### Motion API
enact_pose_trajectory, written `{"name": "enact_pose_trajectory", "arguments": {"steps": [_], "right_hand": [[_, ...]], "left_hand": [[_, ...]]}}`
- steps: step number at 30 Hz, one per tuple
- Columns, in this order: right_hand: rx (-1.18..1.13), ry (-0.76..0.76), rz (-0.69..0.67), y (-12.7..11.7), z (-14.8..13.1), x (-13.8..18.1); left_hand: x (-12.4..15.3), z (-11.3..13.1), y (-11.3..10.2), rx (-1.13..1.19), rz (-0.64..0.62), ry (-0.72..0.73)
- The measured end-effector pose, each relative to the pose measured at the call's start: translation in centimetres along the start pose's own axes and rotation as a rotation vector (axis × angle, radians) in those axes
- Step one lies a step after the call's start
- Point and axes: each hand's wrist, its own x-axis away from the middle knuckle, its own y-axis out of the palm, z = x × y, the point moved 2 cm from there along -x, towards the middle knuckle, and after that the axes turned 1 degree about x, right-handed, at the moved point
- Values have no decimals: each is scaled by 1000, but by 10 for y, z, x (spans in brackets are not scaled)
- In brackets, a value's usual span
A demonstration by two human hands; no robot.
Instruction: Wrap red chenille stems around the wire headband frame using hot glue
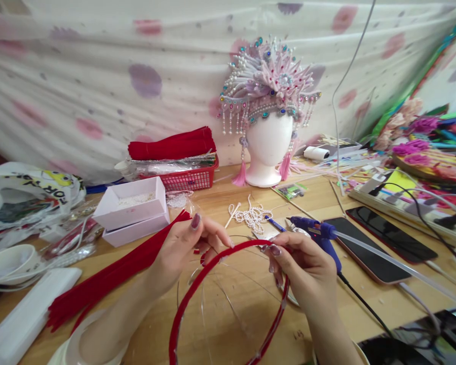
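A red fuzzy-covered hoop (197, 281) is held up in front of me, its lower part cut off by the frame. Strips of a paler material show along its inner side. My right hand (302, 263) pinches the hoop's upper right between thumb and fingertips. At the top of the hoop, my left hand (182, 248) has its fingertips against or just behind the band, with the thumb raised apart. Thin clear wires cross the space inside the hoop. A bundle of red pipe cleaners (114, 274) lies under my left forearm.
A blue glue gun (319, 235) and two phones (372, 251) lie to the right. Behind are white bead strings (251, 215) and a white foam head (269, 147) wearing a beaded headdress. White boxes (133, 208) and a red basket (190, 177) stand at left; a power strip (410, 208) is right.
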Motion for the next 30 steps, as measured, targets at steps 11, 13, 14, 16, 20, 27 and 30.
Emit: {"name": "enact_pose_trajectory", "arguments": {"steps": [11,13,14,16,20,27,30], "right_hand": [[-46,-26,-1,2,4,0],[-38,-27,2,2,4,1],[-38,-29,1,2,4,1],[-39,-32,1,1,4,2],[-43,-14,9,1,5,3],[-57,-19,6,1,6,2],[-50,-9,10,1,5,2]], "left_hand": [[5,7,5,8,60,-96],[5,6,3,0,47,-84],[4,6,3,-2,30,-69],[2,3,1,-13,-4,-36],[-1,-2,-2,-33,-24,-4],[0,1,1,-50,2,-36],[4,5,3,-92,21,-126]]}}
